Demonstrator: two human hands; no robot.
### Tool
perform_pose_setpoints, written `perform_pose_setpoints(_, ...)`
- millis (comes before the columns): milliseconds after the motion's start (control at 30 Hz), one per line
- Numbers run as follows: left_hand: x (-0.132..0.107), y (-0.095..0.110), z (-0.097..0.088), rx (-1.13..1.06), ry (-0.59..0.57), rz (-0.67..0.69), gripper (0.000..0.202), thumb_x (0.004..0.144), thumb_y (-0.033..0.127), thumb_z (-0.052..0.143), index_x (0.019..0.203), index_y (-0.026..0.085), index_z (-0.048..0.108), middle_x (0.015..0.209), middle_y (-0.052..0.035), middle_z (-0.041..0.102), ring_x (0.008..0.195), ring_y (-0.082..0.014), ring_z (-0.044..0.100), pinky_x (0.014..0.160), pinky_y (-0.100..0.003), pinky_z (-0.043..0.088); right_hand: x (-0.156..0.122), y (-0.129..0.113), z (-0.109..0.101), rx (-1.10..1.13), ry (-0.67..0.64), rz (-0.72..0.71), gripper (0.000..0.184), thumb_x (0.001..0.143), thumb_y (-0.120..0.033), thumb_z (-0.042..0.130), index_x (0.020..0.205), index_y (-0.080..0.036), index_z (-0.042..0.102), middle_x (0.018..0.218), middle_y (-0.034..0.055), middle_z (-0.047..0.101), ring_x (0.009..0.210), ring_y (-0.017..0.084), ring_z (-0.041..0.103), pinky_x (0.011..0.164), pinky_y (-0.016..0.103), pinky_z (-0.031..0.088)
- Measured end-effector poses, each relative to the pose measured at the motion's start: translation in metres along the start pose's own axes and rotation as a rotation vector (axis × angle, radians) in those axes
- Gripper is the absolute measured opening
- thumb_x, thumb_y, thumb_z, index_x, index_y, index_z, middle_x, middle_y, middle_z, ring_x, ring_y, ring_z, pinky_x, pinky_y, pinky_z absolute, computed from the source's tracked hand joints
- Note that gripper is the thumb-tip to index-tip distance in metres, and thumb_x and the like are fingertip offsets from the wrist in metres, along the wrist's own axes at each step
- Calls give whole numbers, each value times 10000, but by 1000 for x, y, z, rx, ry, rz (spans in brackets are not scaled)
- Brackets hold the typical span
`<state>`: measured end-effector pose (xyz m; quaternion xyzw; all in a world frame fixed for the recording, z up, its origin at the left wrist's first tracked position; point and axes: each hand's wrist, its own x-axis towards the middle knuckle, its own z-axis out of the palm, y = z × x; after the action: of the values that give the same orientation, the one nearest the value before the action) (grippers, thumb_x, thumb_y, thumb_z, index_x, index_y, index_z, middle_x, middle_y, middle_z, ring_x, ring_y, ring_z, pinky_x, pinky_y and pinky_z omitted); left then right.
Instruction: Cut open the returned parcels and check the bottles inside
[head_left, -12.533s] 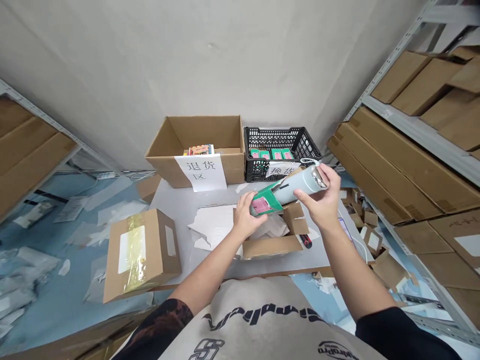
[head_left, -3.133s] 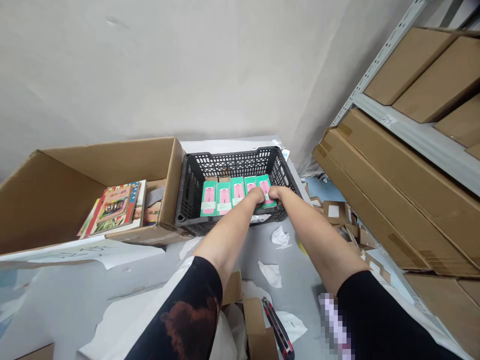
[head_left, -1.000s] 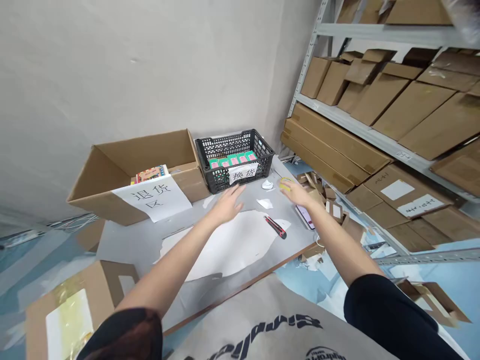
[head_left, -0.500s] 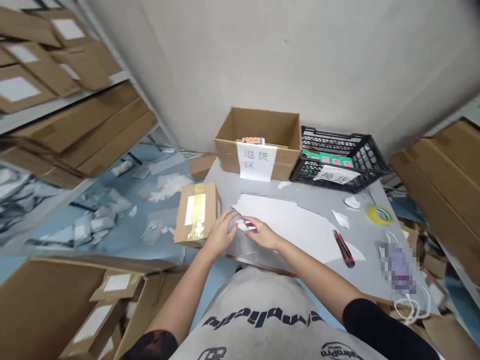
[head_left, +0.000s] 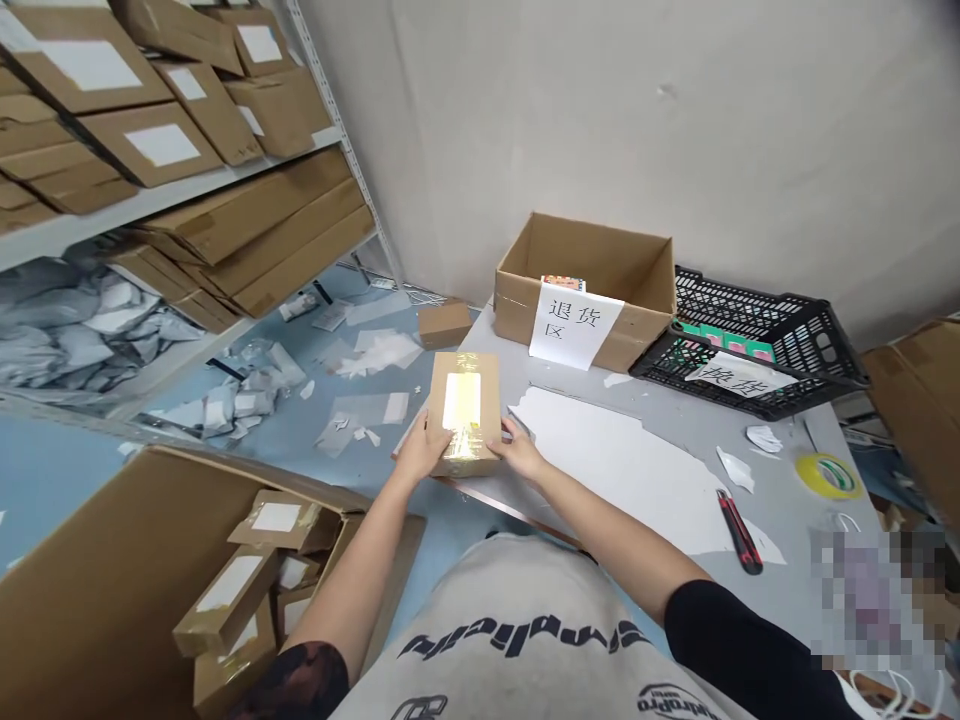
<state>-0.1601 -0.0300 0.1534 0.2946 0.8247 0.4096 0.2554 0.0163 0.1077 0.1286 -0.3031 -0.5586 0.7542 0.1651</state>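
A taped cardboard box (head_left: 489, 390) with a white label under yellowish tape stands at the table's left front edge. My left hand (head_left: 421, 448) grips its left side, thumb on the front. From the right, my right hand (head_left: 517, 447) holds the opposite side near the bottom corner. Whether the box rests on the table or is slightly lifted, I cannot tell. To the right lies a large sheet of white paper (head_left: 600, 460). A red and black box cutter (head_left: 739, 532) rests across its right end.
An open carton (head_left: 517, 300) with a paper sign and a black crate (head_left: 814, 350) stand at the table's back. A yellow tape roll (head_left: 828, 476) lies at right. On the lower left, a big open carton (head_left: 97, 580) holds several small boxes. Shelves (head_left: 292, 145) of boxes rise at left.
Both hands have gone from a small piece by the paper's left edge to the sides of the taped box. The view has turned left.
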Motion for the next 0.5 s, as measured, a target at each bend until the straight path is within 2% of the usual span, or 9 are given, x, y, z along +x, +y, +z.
perform_pose_setpoints(100, -3, 19, 14, -55, -44, 86, 748, 749, 470, 733, 1391, 214, 446, 1323, -133, 594, 1139, -292, 613, 955, -403, 482, -20, -11, -22, 29, 46, -57, 801, 676, -358, 777, 1411, -301, 465, 1420, 44, 521, 1105, 243, 630, 986, 423, 495)
perform_pose_setpoints(200, -6, 47, 44, -219, -154, 156, 762, 761, 448, 732, 1415, 217, 415, 1348, -137, 568, 1079, -263, 644, 916, -386, 522, -46, -28, -60, -10, 185, -107, 777, 685, -354, 771, 1405, -304, 483, 1417, 39, 533, 1130, 251, 611, 971, 426, 504)
perform_pose_setpoints(267, -10, 69, 76, -324, -267, 203, 754, 778, 430, 721, 1427, 222, 398, 1350, -137, 561, 1044, -245, 657, 895, -385, 542, -65, -38, -92, -73, 330, -118, 764, 701, -364, 758, 1410, -303, 481, 1389, 37, 562, 1122, 253, 612, 967, 431, 506)
perform_pose_setpoints(367, -23, 101, 133, -418, -406, 254, 765, 785, 403, 720, 1446, 238, 371, 1361, -137, 546, 1062, -243, 649, 901, -388, 551, -95, -51, -146, -168, 520, -115, 742, 717, -399, 746, 1406, -293, 492, 1335, 38, 609, 1126, 262, 611, 988, 437, 492)
perform_pose_setpoints(500, -56, 127, 208, -488, -543, 276, 867, 795, 360, 716, 1507, 257, 232, 1457, -166, 432, 1162, -268, 600, 965, -412, 522, -131, -57, -220, -207, 635, -136, 707, 686, -403, 777, 1344, -262, 559, 1356, 47, 596, 1200, 268, 573, 1035, 416, 457)
